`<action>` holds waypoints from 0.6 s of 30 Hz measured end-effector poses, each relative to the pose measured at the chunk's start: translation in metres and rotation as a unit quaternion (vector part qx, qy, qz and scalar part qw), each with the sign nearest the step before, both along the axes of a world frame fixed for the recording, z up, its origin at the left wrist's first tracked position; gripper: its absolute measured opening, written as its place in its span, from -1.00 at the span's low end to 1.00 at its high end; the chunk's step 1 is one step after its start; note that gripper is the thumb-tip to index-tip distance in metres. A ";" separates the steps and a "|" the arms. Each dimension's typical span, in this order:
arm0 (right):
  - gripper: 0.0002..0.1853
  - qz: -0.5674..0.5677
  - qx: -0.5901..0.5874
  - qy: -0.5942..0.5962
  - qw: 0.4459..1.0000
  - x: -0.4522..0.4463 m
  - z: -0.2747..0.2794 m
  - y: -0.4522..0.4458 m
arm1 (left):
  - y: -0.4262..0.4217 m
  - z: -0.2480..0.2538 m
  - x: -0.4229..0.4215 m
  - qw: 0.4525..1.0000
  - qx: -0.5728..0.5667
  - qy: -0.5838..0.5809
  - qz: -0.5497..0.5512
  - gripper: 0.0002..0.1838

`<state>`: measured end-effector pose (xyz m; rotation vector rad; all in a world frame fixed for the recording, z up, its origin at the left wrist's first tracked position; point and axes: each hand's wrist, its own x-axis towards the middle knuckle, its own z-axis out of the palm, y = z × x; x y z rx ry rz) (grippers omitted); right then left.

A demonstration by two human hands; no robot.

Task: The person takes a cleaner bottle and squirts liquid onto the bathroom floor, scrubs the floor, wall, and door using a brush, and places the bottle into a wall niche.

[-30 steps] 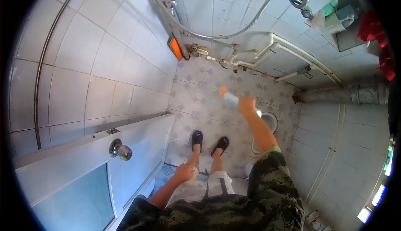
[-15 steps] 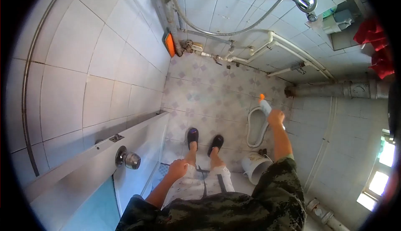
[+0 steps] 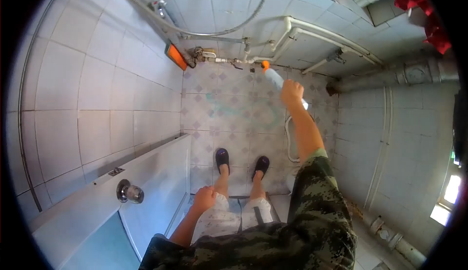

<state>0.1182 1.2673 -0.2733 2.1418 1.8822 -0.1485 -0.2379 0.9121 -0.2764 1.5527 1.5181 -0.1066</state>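
My right hand (image 3: 292,93) is wrapped round a white squeeze bottle (image 3: 274,79) with an orange tip. It is stretched out over the floor, the tip pointing away and to the left. On the tiles to the left of the bottle lie streaks of blue-green liquid (image 3: 222,110). My left hand (image 3: 204,198) is curled closed in front of my left thigh; whatever it may hold is hidden inside the fingers. Below my right forearm, the white rim of a squat toilet (image 3: 289,140) is partly covered by the arm.
A white door with a round knob (image 3: 131,193) stands open at left. Pipes (image 3: 336,40) run along the far wall, and an orange-edged thing (image 3: 175,57) leans in the far left corner. A shower hose (image 3: 214,33) hangs above. My feet wear dark slippers (image 3: 222,158).
My right hand has carried the bottle forward and left, away from the squat toilet. Blue-green streaks show more plainly on the floor. The camera view has shifted; my left hand stays near my thigh.
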 end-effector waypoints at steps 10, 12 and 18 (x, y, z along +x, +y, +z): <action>-0.91 -0.129 0.118 -0.199 0.964 0.315 0.042 -0.067 | -0.012 0.000 0.113 0.999 -0.013 0.017 -0.034 -0.77; -0.92 -0.152 0.113 -0.182 0.965 0.383 0.050 -0.102 | -0.012 -0.003 0.147 0.996 -0.046 0.028 -0.070 -0.76; -0.88 -0.170 -0.009 -0.237 0.957 0.482 0.032 -0.249 | -0.011 -0.002 0.247 0.989 -0.025 -0.023 -0.144 -0.74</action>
